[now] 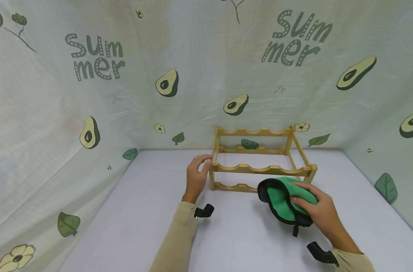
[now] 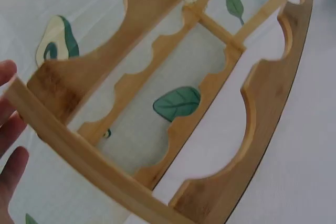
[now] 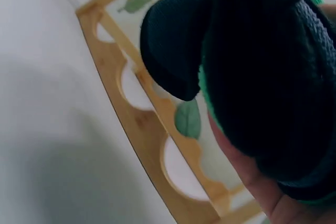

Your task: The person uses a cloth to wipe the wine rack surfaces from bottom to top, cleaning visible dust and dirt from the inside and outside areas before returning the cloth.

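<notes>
A two-tier wooden bottle rack (image 1: 254, 169) with scalloped rails stands on the table. My left hand (image 1: 197, 176) is at its left end, the fairly straight fingertips right at the upper side bar (image 2: 79, 150). In my right hand (image 1: 320, 209) I grip a green cloth mitt (image 1: 281, 202) with black trim and a small black loop, thumb on the near side and fingers over the top. The mitt is held in front of the rack's right half and hides part of its lower front rail. Its dark underside (image 3: 252, 77) fills much of the right wrist view.
The white table (image 1: 135, 223) runs back to a hanging cloth (image 1: 193, 49) printed with avocados, leaves and lettering. The rack's back stands close to this cloth. A black wrist mount (image 1: 204, 210) sits on the left wrist, another black mount (image 1: 320, 254) on the right.
</notes>
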The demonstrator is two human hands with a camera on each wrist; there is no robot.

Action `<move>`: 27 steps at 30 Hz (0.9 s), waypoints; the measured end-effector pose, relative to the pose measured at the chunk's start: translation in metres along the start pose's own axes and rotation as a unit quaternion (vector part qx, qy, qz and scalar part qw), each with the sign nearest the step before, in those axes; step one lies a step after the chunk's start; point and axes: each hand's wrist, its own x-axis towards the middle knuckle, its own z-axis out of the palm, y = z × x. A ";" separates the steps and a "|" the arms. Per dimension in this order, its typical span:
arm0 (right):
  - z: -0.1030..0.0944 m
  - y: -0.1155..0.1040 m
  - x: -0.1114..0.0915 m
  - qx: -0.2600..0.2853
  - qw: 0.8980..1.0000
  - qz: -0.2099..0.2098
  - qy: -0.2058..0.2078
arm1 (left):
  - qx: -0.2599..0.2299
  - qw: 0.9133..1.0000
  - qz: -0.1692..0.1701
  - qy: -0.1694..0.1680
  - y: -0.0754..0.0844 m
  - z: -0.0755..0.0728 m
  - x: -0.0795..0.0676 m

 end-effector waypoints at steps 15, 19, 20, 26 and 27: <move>-0.069 0.041 0.001 -0.051 0.995 0.076 -0.039 | 0.121 0.979 0.161 0.031 0.044 0.051 0.003; -0.083 0.057 -0.002 -0.061 0.993 0.097 -0.035 | 0.176 0.962 0.207 -0.003 0.069 0.089 0.007; -0.086 0.061 -0.003 -0.059 0.992 0.104 -0.029 | 0.190 0.958 0.213 -0.017 0.075 0.099 0.007; -0.093 0.080 -0.006 -0.024 0.984 0.169 0.056 | 0.287 0.928 0.212 -0.112 0.108 0.152 0.002; -0.094 0.082 -0.006 -0.020 0.981 0.178 0.073 | 0.304 0.921 0.208 -0.126 0.113 0.160 0.001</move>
